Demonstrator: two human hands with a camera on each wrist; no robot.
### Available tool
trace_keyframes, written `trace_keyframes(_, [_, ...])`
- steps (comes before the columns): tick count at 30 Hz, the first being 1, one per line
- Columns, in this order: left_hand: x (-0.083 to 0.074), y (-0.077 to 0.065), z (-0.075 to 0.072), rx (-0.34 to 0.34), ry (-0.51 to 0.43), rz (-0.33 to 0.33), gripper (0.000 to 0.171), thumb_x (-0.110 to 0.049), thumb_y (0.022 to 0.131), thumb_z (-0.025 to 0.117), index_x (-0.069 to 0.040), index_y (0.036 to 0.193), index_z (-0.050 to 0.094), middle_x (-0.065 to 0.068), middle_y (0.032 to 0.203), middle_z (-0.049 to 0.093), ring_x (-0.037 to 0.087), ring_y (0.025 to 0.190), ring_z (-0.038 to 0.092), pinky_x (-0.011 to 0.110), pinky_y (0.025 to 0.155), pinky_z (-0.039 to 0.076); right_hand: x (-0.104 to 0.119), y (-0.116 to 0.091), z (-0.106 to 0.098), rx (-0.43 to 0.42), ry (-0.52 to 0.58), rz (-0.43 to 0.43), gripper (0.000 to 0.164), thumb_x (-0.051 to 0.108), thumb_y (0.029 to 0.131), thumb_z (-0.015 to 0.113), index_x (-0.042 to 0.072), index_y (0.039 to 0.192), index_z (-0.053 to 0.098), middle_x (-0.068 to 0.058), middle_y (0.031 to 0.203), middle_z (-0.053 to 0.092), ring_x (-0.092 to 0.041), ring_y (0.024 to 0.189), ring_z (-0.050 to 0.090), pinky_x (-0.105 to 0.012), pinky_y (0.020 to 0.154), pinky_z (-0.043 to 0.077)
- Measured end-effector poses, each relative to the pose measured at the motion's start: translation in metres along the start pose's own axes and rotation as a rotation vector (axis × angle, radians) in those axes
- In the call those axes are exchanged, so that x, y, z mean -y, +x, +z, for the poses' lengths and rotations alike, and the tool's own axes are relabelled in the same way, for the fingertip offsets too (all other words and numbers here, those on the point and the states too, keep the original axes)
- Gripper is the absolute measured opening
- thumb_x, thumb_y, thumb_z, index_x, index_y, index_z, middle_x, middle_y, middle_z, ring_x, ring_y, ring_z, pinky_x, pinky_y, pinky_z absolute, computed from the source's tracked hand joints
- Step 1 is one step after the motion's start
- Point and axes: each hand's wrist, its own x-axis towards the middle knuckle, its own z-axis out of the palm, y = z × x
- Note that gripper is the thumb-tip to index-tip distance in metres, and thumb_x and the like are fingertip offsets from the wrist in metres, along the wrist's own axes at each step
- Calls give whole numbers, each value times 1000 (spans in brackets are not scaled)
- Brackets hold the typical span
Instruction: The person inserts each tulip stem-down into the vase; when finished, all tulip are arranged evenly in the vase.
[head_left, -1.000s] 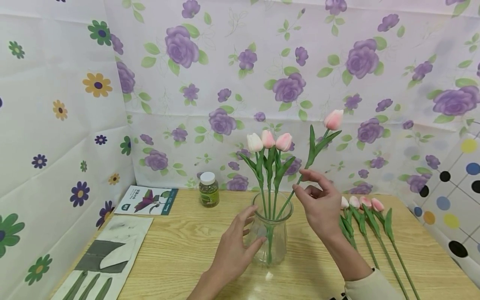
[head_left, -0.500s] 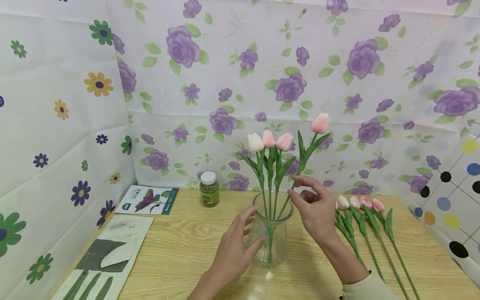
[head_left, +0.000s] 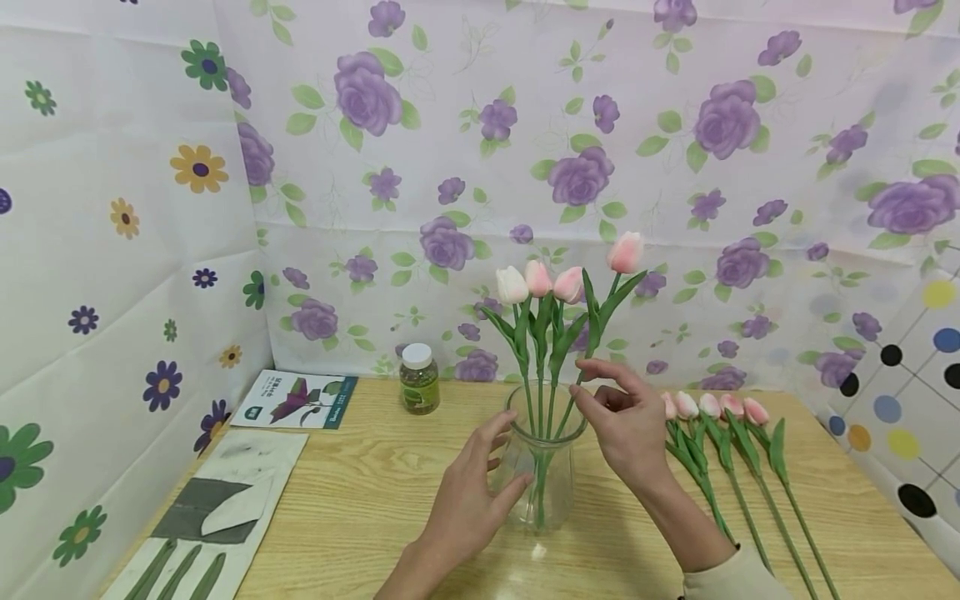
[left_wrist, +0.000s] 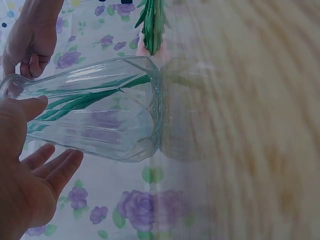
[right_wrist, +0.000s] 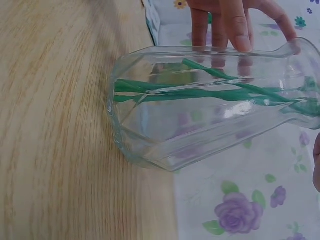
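Observation:
A clear glass vase (head_left: 561, 492) stands upright on the table. My left hand (head_left: 468, 496) steadies it, thumb on the near side and fingers on the far left; the left wrist view shows this hand (left_wrist: 30, 165) around the vase's upper part. Three tulips stand in the vase, a white one (head_left: 512, 285) and two pink ones (head_left: 567, 284). With thumb and forefinger, my right hand (head_left: 630, 425) pinches the stem of another pink tulip (head_left: 626, 252) at the vase's right rim. This tulip leans right and sits higher. Green stems (right_wrist: 200, 94) show through the glass in the right wrist view.
Several pink tulips (head_left: 753, 412) lie on the wooden table (head_left: 360, 500) at the right. A jar with a white lid (head_left: 418, 387) stands at the back. A booklet (head_left: 296, 400) and a printed sheet (head_left: 225, 492) lie at the left. Patterned cloth (head_left: 420, 125) hangs behind.
My right hand has moved left and slightly down with the pink tulip. Its stem has slid deeper into the vase and stands more upright. The left hand has stayed in place.

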Motion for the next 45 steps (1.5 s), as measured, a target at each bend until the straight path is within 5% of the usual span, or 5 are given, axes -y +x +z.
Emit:
trace_keyframes(8, [0, 0, 0, 5, 4, -3, 84, -10, 94, 81, -30, 161, 33, 5, 156, 54, 30, 130, 67, 42, 94, 66, -4, 0, 0, 51, -42, 10, 24, -9, 92, 74, -2, 115, 75, 5, 94, 69, -9, 44, 34, -36, 36, 29])
trace_keyframes(16, [0, 0, -1, 11, 3, -13, 84, -10, 94, 81, -30, 161, 33, 4, 156, 54, 30, 130, 66, 42, 95, 66, -4, 1, -1, 83, -119, 47, 21, -3, 93, 77, 4, 112, 77, 2, 59, 54, -9, 45, 34, -28, 37, 32])
trace_keyframes(40, [0, 0, -2, 20, -4, -18, 82, -11, 95, 80, -27, 161, 34, 5, 157, 52, 31, 130, 66, 42, 96, 66, -6, 1, -12, 153, -181, 43, 15, 1, 99, 71, 8, 111, 78, 3, 72, 60, -11, 49, 36, -28, 41, 36])
trace_keyframes(45, [0, -1, -1, 18, 1, -18, 81, -11, 95, 80, -24, 161, 35, 6, 155, 54, 31, 130, 66, 42, 96, 66, -9, 0, -16, 158, -208, -2, 17, 0, 100, 67, 8, 107, 80, -1, 90, 66, -13, 53, 40, -28, 50, 42])
